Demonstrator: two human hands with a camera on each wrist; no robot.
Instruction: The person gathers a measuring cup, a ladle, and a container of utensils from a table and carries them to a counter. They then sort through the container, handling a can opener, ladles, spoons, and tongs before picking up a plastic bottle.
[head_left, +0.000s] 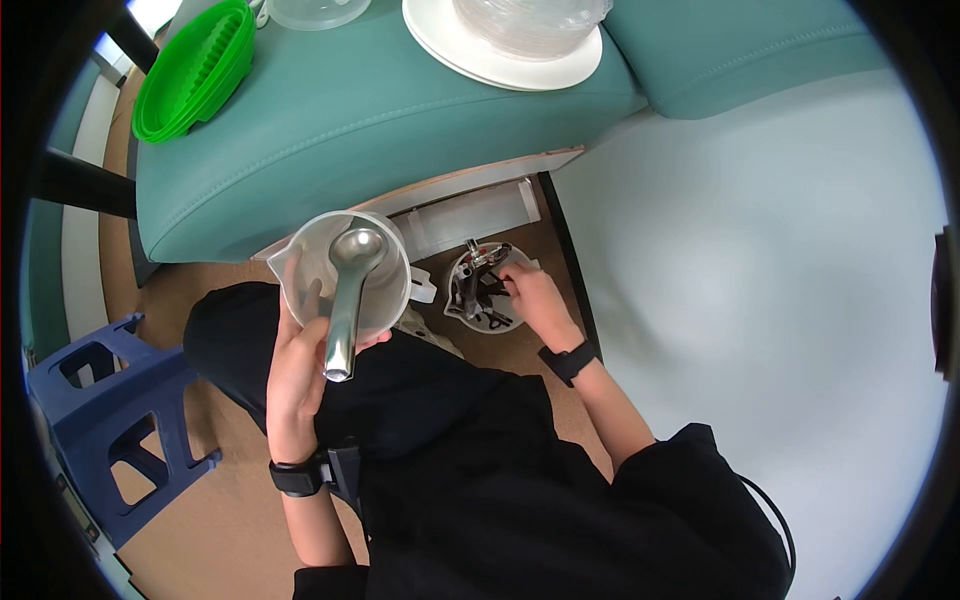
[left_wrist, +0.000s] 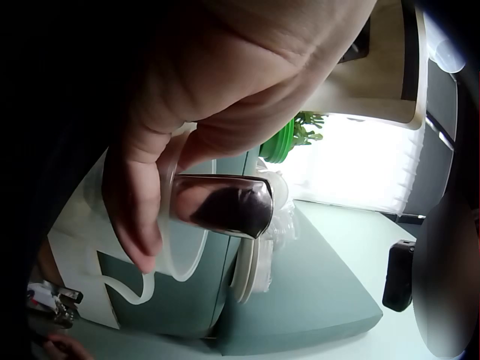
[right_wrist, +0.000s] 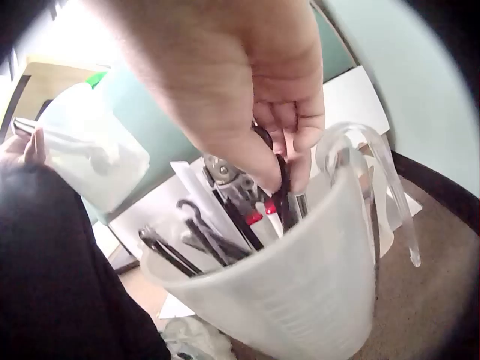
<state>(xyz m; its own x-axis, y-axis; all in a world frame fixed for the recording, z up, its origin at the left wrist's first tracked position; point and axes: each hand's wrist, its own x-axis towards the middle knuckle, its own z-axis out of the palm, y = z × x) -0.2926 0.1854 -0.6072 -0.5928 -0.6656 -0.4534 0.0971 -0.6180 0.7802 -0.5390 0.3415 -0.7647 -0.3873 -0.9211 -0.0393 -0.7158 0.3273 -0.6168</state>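
Observation:
My left hand (head_left: 296,375) grips a translucent plastic jug (head_left: 388,295), its fingers round the wall. A shiny metal scoop (head_left: 346,310) with a thick handle leans inside it, the handle end sticking out past the rim toward me. Lower down, my right hand (head_left: 540,300) reaches to a second translucent jug (right_wrist: 300,292) on the floor. There its thumb and fingers pinch a black handle (right_wrist: 283,196) among the utensils; the lower part is hidden behind the jug wall. Beside it in that jug stand a metal tool (right_wrist: 229,180) and dark slim utensils (right_wrist: 176,251).
A teal padded seat (head_left: 330,120) carries a stack of green plastic baskets (head_left: 195,70), white plates (head_left: 440,50) and plastic-wrapped dishes (head_left: 525,25). A blue stool (head_left: 110,400) stands on the left. A pale wall or panel (head_left: 760,300) rises on the right.

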